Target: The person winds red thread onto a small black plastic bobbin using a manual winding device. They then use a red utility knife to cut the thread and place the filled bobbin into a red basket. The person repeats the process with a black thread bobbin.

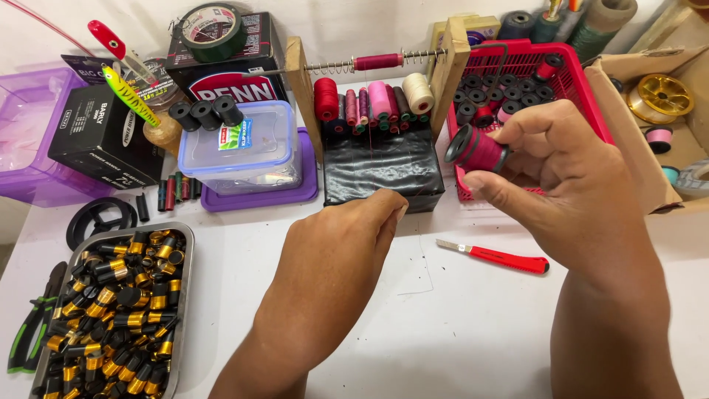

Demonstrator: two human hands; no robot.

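Note:
My right hand holds a small spool wound with dark red thread, with black ends, in front of a red basket. My left hand is below and to the left, fingers pinched together near the front edge of a black wrapped block; what it pinches is too thin to make out. A wooden frame carries a rod with a spring and a dark red thread spool. Several thread cones in red, pink and cream stand under the rod.
A red-handled knife lies on the white table. A metal tray of black and gold parts is at lower left, green pliers beside it. A clear lidded box, black cartons, a tape roll and fishing lures stand behind.

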